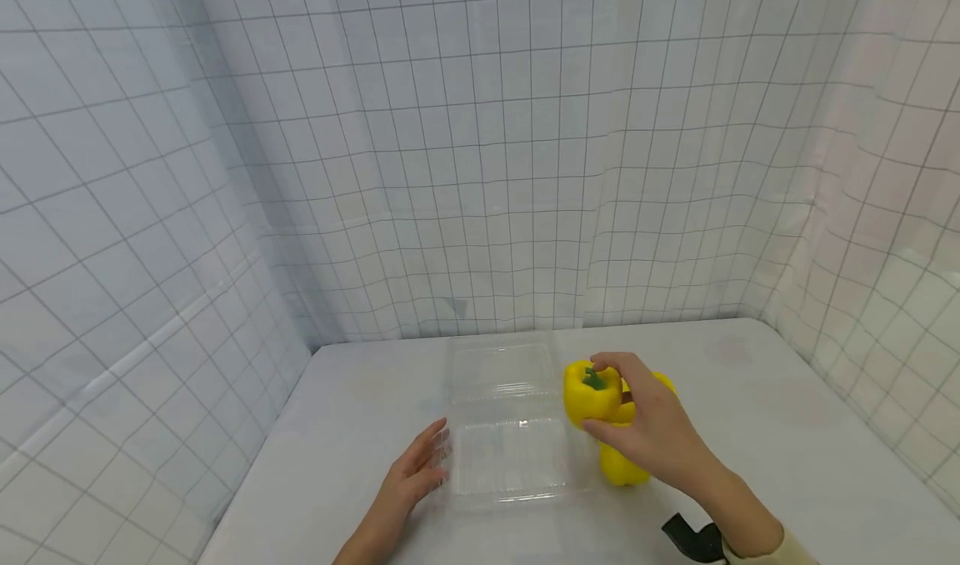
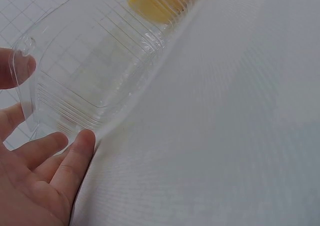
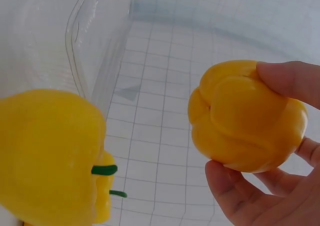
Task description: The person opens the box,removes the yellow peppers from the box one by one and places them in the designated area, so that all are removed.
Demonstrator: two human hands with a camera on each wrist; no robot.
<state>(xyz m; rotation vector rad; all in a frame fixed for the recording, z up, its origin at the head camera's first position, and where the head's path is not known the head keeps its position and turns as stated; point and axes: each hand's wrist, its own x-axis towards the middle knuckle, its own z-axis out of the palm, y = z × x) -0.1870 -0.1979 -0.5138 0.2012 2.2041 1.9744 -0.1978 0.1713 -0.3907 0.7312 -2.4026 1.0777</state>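
My right hand (image 1: 652, 419) grips a yellow bell pepper (image 1: 587, 398) with a green stem, raised over the table right of a clear plastic clamshell box. Thumb and fingers lie around its sides, and its lobed underside (image 3: 245, 121) faces the right wrist camera. Beneath and behind that hand are more yellow bell peppers (image 1: 624, 467), partly hidden. The box tray (image 1: 510, 458) lies with its lid (image 1: 502, 369) folded back on the far side. At the tray's left edge, my left hand (image 1: 408, 473) touches it with relaxed fingers, its fingertips (image 2: 86, 138) against the ribbed side wall.
A dark curved object (image 1: 692, 540) shows beside the right wrist, its kind unclear. White gridded curtains (image 1: 480, 173) stand behind the white table (image 1: 352, 407) and along both sides.
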